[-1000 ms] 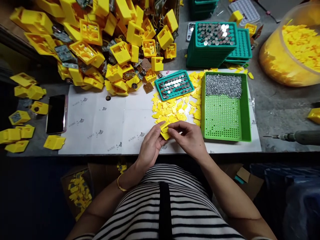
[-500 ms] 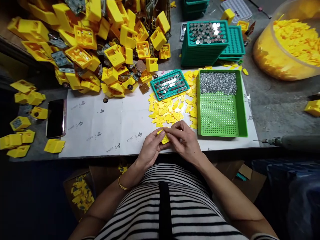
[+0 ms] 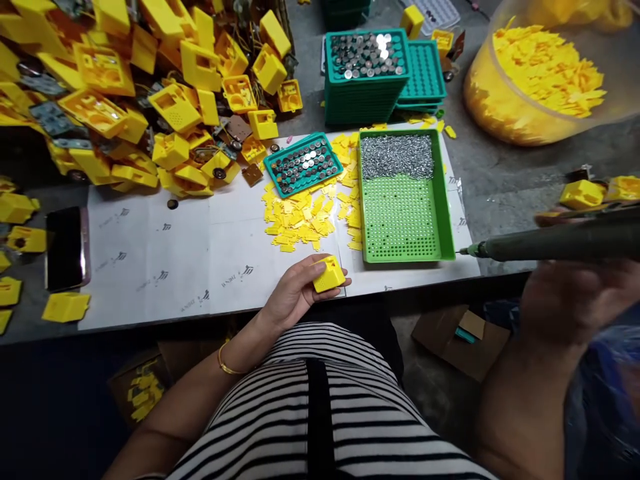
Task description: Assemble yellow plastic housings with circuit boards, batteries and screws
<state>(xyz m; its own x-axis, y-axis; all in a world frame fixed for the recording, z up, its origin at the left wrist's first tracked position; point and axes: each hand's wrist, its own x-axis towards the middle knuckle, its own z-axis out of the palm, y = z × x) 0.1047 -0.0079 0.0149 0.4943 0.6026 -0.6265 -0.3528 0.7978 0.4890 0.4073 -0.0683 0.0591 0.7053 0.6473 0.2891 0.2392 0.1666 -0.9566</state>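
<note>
yellow case (image 3: 329, 275) sits clamped in left hand (image 3: 296, 291), right hand (image 3: 575, 300) wrapped round power screwdriver (image 3: 555, 241).

Left hand (image 3: 303, 288) holding yellow casing (image 3: 329, 275), right hand (image 3: 575, 297) at dark screwdriver (image 3: 560, 241)

Right hand (image 3: 575, 300), earlier at yellow plastic housing (image 3: 329, 275) with left hand (image 3: 295, 287), now away at right, blurred, around electric screwdriver (image 3: 550, 243). Housing now in left hand alone. Screwdriver tip closer to green perforated tray (image 3: 444, 200).

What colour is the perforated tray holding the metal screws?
Bright green, seen best in the head view.
</note>
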